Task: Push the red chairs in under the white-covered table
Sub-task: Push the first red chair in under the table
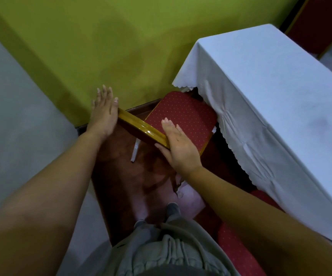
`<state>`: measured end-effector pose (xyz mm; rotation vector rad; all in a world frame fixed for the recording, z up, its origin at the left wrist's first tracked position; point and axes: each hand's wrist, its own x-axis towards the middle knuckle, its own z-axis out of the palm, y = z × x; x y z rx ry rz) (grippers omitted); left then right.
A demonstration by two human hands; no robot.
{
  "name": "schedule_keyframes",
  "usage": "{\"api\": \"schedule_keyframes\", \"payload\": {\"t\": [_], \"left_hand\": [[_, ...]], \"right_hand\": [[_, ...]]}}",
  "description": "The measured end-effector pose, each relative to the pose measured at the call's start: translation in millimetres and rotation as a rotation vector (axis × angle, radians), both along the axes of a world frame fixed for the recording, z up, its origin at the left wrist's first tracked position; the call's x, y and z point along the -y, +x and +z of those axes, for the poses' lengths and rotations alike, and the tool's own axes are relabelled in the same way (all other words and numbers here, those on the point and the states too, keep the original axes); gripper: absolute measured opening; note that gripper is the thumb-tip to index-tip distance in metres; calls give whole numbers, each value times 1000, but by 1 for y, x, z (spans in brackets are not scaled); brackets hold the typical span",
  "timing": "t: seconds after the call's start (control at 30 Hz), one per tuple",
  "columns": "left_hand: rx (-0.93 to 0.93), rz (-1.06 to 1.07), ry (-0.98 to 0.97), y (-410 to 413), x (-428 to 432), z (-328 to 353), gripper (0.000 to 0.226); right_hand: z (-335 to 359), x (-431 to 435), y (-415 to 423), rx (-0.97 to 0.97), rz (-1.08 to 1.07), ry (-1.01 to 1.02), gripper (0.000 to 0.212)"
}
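Green wall [81, 46], white counter [270, 86], red chair [181, 116] facing it, gold rail [139, 126] slanting far-left to near-right. Left hand [103, 114], right hand [179, 146] flat, fingers straight, on its 2 ends.

The chair [183, 118] is standing left of the table [270, 96], seat seemingly reaching under it, left hand [103, 110] and right hand [178, 146] resting on its backrest [141, 129].

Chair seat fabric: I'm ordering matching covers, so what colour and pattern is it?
The chair seat is red with small pale dots, head view.
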<state>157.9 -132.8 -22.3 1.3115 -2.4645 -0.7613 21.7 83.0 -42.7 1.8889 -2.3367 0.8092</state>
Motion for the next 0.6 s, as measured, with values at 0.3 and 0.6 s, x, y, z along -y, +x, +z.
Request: {"api": "schedule_keyframes", "payload": {"t": [0.3,0.6], "left_hand": [[-102,92,173,15,15,3,52],[-105,81,162,-45,2,3,53]], "right_hand": [[3,15,57,38,101,59,64],[0,1,-3,23,57,13,59]]}}
